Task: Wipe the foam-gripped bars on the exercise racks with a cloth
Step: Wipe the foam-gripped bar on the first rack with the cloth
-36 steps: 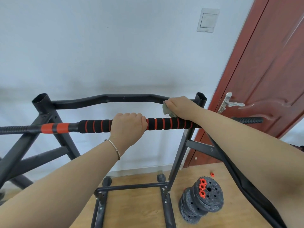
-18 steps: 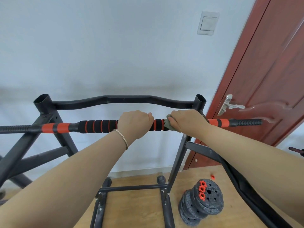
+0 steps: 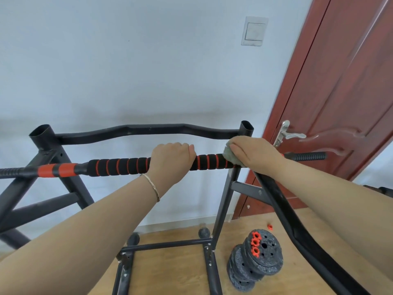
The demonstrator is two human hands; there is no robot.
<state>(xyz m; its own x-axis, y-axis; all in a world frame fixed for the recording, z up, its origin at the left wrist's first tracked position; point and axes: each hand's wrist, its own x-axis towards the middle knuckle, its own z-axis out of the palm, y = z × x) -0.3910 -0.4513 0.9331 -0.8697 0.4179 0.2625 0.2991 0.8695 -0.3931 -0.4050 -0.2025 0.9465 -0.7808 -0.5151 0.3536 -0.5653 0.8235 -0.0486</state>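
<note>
Our left hand (image 3: 170,158) wraps the bar (image 3: 119,167) mid-grip, we judge to stop it rolling on the rack (image 3: 146,129), while our right hand (image 3: 253,152) clamps the cloth (image 3: 229,157) around the foam's right end (beside the upright (image 3: 246,127)), fingers curled for a wiping stroke
</note>
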